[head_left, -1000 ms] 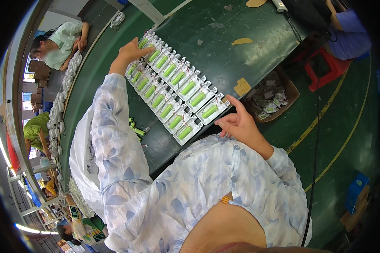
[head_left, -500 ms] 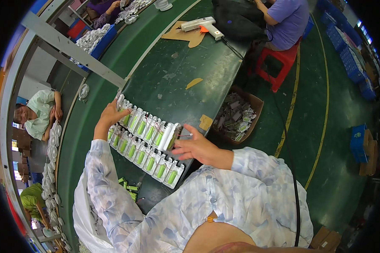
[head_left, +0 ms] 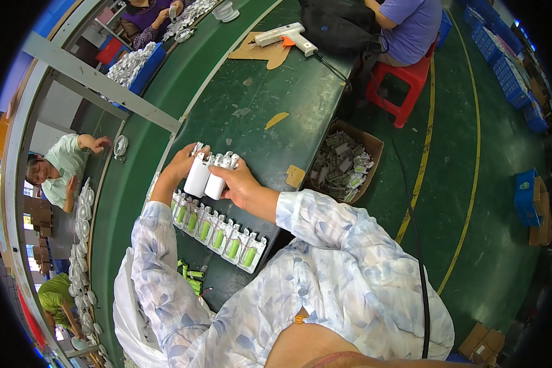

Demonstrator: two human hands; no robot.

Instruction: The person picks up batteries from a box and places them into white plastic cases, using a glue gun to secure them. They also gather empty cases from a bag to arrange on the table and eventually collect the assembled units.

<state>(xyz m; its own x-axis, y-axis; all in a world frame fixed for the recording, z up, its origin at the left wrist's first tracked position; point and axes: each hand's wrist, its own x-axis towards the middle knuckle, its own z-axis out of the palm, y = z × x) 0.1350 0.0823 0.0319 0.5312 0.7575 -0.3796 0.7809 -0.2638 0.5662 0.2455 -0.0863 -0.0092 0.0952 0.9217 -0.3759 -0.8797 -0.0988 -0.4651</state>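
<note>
Between both hands is a bunched stack of white plastic battery cases [head_left: 197, 176], upright with smooth outer backs toward me. My left hand [head_left: 179, 165] grips its left end and my right hand [head_left: 242, 185] closes round the right end, thumb on top. What lies inside these cases is mostly hidden. Just nearer to me, a row of open white cases with green battery cells [head_left: 219, 238] and thin red wires lies on the dark green table [head_left: 251, 132]. Several loose green cells [head_left: 193, 279] lie by my left forearm.
A glue gun [head_left: 286, 37] rests on cardboard at the table's far end, beside a black bag [head_left: 334, 27]. A carton of parts [head_left: 367, 147] stands on the floor right of the table. A metal frame [head_left: 104, 83] rises at left; co-workers sit beyond.
The far row of cases, flat on the table before, is now lifted and pressed together between my hands. My right hand has moved left. A co-worker at left has raised a hand.
</note>
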